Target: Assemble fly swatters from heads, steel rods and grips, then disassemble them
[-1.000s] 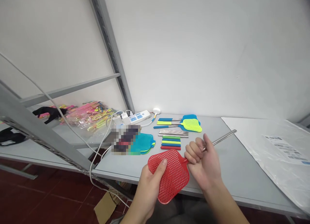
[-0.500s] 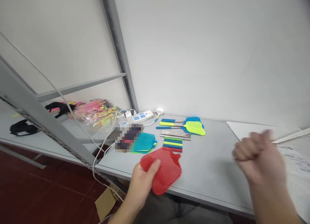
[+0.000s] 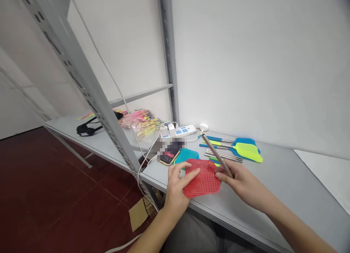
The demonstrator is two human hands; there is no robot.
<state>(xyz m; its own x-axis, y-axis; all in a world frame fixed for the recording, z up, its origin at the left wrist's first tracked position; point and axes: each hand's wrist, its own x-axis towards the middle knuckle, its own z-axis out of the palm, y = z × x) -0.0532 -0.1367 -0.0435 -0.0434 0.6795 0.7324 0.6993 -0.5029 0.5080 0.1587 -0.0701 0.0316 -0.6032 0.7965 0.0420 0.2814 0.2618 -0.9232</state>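
A red perforated fly swatter head (image 3: 202,181) is gripped by my left hand (image 3: 177,183), close to the table's front edge. My right hand (image 3: 236,178) holds a slim metal tube (image 3: 217,154), tilted up to the left, beside the right edge of the red head. Whether the tube touches the head I cannot tell. Behind the hands lie several metal tubes (image 3: 226,156) and some coloured handles, partly hidden. Several fly swatters with metal shafts, among them a yellow-green one (image 3: 247,152) and a blue one (image 3: 243,140), lie farther back. A teal swatter head (image 3: 187,156) lies to the left.
A phone (image 3: 171,152), partly pixelated, lies left of the teal head. Behind it is a white power strip (image 3: 182,131) with plugs and cables. A grey metal upright (image 3: 101,110) stands at left, with bagged colourful items (image 3: 140,121) beyond. A white sheet (image 3: 325,172) lies at right.
My right hand, a raised fist at the right before, is now beside the red head with a metal tube in it. The view has shifted left, and the red head has turned.
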